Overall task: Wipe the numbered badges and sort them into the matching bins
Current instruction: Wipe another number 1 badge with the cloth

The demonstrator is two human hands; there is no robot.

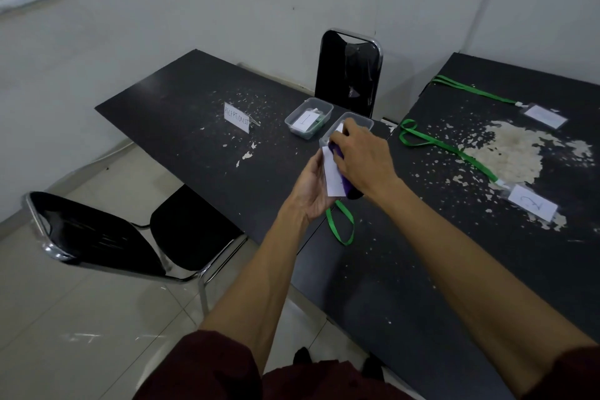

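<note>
We are in the wiping step. At the middle of the frame our left hand point(311, 191) cradles the held badge point(333, 177) from below, fingers curled round its edge. Our right hand point(363, 159) grips a purple cloth point(335, 151) and presses it onto the badge's white face. The green lanyard point(341, 226) dangles below the hands. We cannot read this badge's number, as cloth and hand cover most of it.

Just above the hands, on the left table point(194, 114), sit two clear bins. The left bin point(300, 133) shows a card marked 1, and the right bin point(366, 120) is half hidden behind our right hand.

Next, we judge, the cloth must lift clear so the number shows, and then the badge goes into the matching bin. On the right table point(487, 269) lie a badge marked 2 point(532, 206) and a farther badge point(545, 117). Both probably await wiping.
</note>
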